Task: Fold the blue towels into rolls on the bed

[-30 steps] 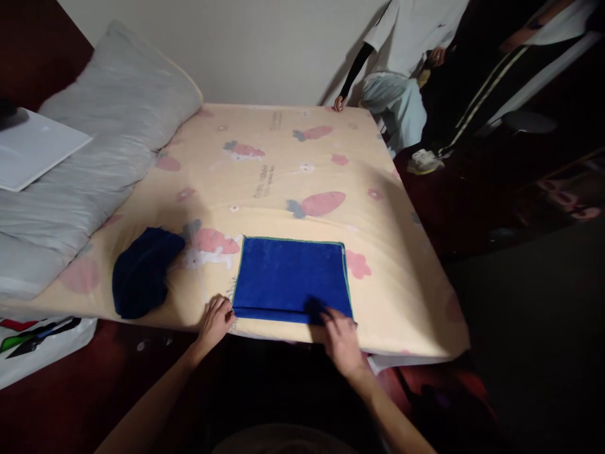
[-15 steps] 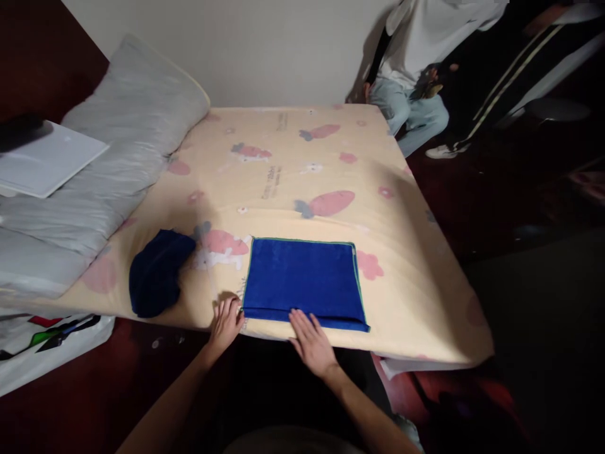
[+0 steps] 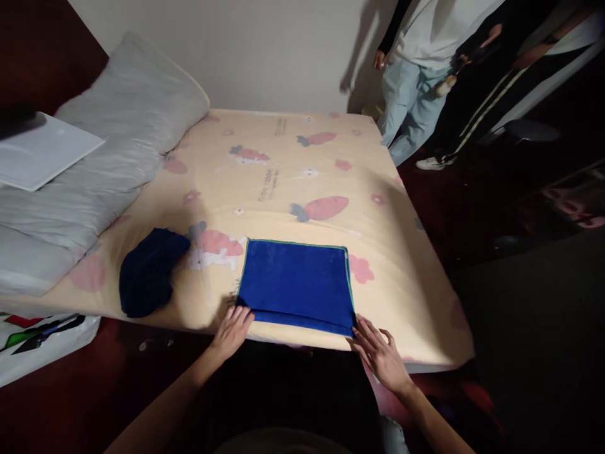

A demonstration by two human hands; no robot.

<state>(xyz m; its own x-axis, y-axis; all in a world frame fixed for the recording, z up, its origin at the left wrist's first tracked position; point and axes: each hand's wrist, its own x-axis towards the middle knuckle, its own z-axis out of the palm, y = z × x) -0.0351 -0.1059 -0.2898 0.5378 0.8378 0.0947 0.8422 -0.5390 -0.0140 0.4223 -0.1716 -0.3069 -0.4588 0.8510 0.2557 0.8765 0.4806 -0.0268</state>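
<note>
A blue towel (image 3: pixel 297 277) with green edging lies flat on the bed, with a narrow folded strip along its near edge. My left hand (image 3: pixel 233 329) rests on the near left corner, its fingers laid flat over the cloth. At the near right corner is my right hand (image 3: pixel 382 354), fingers stretched out and touching the edge, the thumb side apart. To the left, a crumpled dark blue cloth (image 3: pixel 151 272) sits on the sheet, touched by neither hand.
The bed (image 3: pixel 265 221) has a cream sheet with carrot and rabbit prints. A grey folded quilt (image 3: pixel 118 145) lies along its left side, with a white flat board (image 3: pixel 45 148) on top. A white bag (image 3: pixel 51 353) is below left. Two people stand beyond the far right corner.
My right hand has slid from the middle of the towel's near edge to its right corner. My left hand has moved onto the left corner. The person in white has stood up.
</note>
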